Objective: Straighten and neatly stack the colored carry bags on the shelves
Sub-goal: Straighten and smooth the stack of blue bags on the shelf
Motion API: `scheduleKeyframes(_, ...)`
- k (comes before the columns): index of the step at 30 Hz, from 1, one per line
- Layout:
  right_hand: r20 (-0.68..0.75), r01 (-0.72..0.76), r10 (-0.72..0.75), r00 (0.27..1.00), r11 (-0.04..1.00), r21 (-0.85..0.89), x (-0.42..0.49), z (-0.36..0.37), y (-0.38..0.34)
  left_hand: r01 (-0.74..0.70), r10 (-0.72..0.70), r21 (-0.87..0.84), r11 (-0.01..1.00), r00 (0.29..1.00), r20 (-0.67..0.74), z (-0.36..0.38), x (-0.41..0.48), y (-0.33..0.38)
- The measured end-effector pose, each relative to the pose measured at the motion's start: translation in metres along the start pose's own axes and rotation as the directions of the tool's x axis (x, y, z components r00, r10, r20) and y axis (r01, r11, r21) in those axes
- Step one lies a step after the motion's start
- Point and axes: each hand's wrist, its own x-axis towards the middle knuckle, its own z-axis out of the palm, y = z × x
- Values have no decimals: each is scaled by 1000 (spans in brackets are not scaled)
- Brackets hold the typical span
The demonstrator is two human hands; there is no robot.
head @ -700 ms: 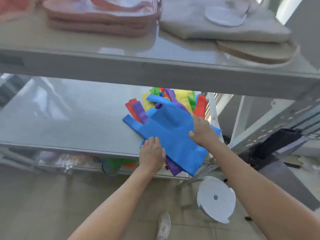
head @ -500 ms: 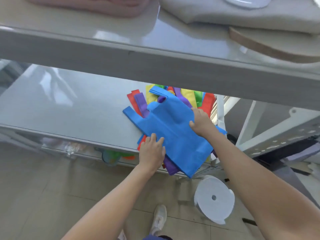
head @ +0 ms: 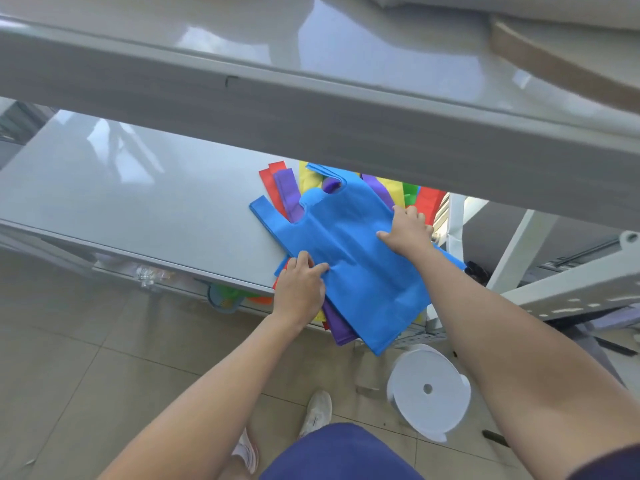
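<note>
A white roll (head: pixel 427 389) with a small centre hole stands on the beige tiled floor (head: pixel 69 358). Left of it and farther back sit a green mesh-sided container (head: pixel 225 295) and crumpled clear plastic (head: pixel 152 273). A perforated white metal rail (head: pixel 571 292) slants at the right, and a tan band (head: pixel 554 69) curves at the top right.

Both bare arms extended forward. Left hand (head: pixel 300 289) palm down, fingers together, nearly straight. Right hand (head: pixel 408 233) palm down, fingers spread, farther forward.
</note>
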Motion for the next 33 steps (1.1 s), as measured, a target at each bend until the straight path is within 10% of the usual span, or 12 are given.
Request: scheduleKeyframes(33, 124, -84, 86, 989, 996, -23, -11, -19, 1, 54, -52, -141, 989, 999, 18, 11, 0, -3)
